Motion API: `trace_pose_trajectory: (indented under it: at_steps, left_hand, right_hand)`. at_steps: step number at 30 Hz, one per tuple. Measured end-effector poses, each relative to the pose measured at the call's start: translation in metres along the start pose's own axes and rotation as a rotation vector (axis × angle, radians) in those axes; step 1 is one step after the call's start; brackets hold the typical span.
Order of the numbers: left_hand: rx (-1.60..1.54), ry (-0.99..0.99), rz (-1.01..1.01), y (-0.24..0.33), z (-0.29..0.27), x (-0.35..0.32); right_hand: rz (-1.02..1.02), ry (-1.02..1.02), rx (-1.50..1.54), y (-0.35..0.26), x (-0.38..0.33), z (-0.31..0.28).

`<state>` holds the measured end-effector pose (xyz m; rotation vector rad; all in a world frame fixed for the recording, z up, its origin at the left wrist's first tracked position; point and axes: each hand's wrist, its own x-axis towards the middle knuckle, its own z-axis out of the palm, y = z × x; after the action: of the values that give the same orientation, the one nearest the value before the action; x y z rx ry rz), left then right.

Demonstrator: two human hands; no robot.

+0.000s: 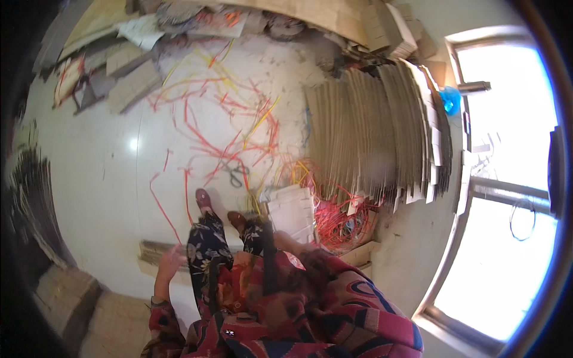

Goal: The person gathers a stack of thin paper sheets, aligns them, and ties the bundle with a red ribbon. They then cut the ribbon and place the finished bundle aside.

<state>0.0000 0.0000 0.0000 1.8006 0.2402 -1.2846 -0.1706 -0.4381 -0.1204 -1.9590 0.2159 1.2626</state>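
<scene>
A: First entry, nearest the camera?
B: Patterned garment, red, black and tan, worn by the person; fills the lower middle of the view.
A: Now from the far left.
B: Stack of thin sheets, dark-edged. Below it, brown cardboard blocks.
A: Next?
B: Flat cardboard bundle, brown above, paler below, low on the floor side of the view.
A: Its place relative to the left hand?
B: Left hand, bare, blurred, overlaps the bundle's right part; most of the bundle shows left of the fingers. Contact uncertain, and I cannot say whether the fingers are apart or gripping.
A: Middle section?
B: Dark floral trousers; reddish shoes; red and yellow straps, loosely scattered over the pale floor; dark scissors lying among them.
A: Right hand?
B: Right hand, partly hidden by its sleeve, at the lower edge of pale flattened cardboard, which lies just beyond it. Finger state not discernible; touch likewise.
A: Remaining lots, rightward?
B: Tangled heap of red strapping, beside that cardboard; long row of cardboard sheets, standing on edge, above the heap; blue plastic bag; bright window, pale-framed.
</scene>
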Motion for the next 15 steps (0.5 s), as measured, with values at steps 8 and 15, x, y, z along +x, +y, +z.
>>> trace_pose_trajectory:
  at_steps: [8, 15]
  left_hand:
    - [0.645, 0.036, 0.204, 0.122, -0.121, 0.072]
    - [0.789, 0.251, 0.289, 0.195, -0.209, 0.150]
  right_hand:
    - [0.098, 0.596, 1.687, 0.009, -0.092, -0.066]
    - [0.332, 0.874, 1.995, -0.068, -0.116, -0.108]
